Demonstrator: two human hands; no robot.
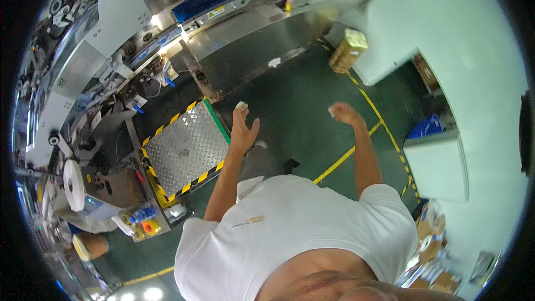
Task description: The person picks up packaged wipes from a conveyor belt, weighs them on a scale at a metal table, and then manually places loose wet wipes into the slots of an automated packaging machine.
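White scraps sit in both our hands as we stand on the dark green floor (290, 106). Our left hand (243, 129) is raised with the fingers spread fairly wide, and a small white wad (241, 105) is pinched at the fingertips, just above the corner of the metal step plate (184, 147) with its yellow-and-black edging. Our right hand (344, 113) is curled loosely — a second white bit (332, 111) shows at its left edge, though we cannot tell how firmly the fingers close on it. Both arms come up from our white shirt (295, 228), well apart from each other. Beyond the left hand runs a long steel machine table (251, 39), and another white scrap (274, 62) lies at its foot. A yellow line (384, 128) crosses the floor beside the right forearm, and a tan box (348, 50) stands farther off near a pale wall (446, 28). At far left, a big white paper roll (73, 185) hangs on the machinery.
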